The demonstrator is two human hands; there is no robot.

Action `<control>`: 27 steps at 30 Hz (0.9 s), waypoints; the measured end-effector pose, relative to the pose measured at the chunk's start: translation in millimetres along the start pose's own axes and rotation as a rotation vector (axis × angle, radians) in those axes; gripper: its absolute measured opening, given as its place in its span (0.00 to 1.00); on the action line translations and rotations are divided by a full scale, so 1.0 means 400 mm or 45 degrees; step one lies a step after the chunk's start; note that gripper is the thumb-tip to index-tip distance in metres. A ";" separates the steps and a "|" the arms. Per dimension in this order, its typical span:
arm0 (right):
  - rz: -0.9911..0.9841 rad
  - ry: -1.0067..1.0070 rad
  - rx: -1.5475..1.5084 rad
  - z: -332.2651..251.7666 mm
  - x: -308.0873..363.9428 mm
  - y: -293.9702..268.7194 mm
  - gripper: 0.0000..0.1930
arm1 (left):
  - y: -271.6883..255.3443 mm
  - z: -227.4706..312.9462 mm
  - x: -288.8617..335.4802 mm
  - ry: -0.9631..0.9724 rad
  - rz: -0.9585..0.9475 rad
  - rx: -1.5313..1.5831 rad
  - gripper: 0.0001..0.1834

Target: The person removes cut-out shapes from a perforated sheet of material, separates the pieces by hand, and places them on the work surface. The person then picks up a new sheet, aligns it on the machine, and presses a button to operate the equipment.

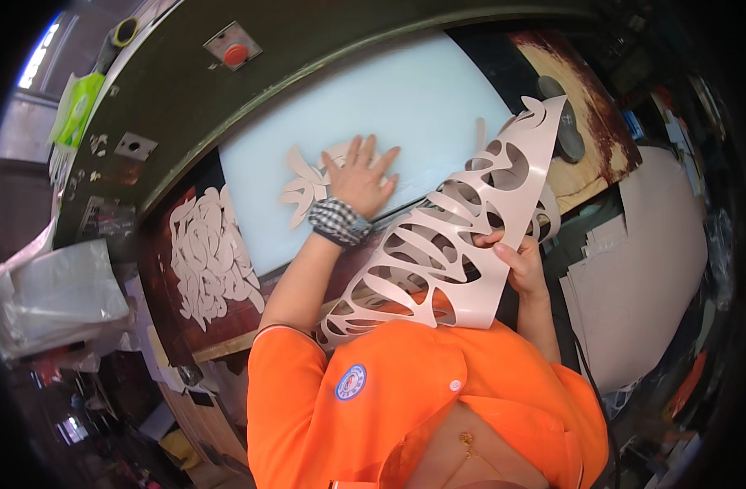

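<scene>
A round blue and white badge [352, 381] is sitting on the front of the orange shirt [413, 367]. Tiny marks are running around its ring, but they are looking too small and blurry to read. No words or numbers are showing clearly enough.

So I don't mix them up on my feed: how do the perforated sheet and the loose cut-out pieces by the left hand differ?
Form: the perforated sheet is one large connected web with curved openings; the loose cut-out pieces are small curved shapes.
Pose: the sheet is held up, bent, in the right hand; the pieces lie on the pale blue board, partly under the spread left hand.
Both look pale beige.
</scene>
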State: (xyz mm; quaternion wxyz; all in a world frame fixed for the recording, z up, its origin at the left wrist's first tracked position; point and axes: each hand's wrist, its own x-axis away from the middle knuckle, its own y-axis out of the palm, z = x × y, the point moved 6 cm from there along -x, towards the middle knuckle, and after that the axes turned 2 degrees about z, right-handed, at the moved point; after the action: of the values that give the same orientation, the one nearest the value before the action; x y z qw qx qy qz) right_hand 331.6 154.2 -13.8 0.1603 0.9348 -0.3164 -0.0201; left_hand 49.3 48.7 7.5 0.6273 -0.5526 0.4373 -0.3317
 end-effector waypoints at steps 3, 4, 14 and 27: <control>0.028 0.079 -0.097 0.003 -0.023 0.009 0.15 | -0.008 -0.202 0.108 -0.323 -0.030 -0.096 0.28; 0.019 0.073 -0.143 -0.001 -0.032 0.018 0.21 | -0.021 -0.275 0.157 -0.408 0.002 -0.153 0.29; -0.476 -0.208 -0.031 -0.023 -0.137 0.314 0.26 | -0.089 -0.680 0.503 -0.918 -0.332 -0.560 0.27; 0.000 -0.574 0.854 -0.083 -0.116 0.327 0.10 | -0.603 -0.216 0.263 -0.235 0.823 0.245 0.13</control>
State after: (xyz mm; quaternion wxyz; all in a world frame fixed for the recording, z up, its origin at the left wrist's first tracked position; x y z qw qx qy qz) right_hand 222.7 93.5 55.6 -0.2270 0.9074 -0.3327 -0.1204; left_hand 28.3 -121.5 224.9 0.7859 -0.3516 0.4979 -0.1042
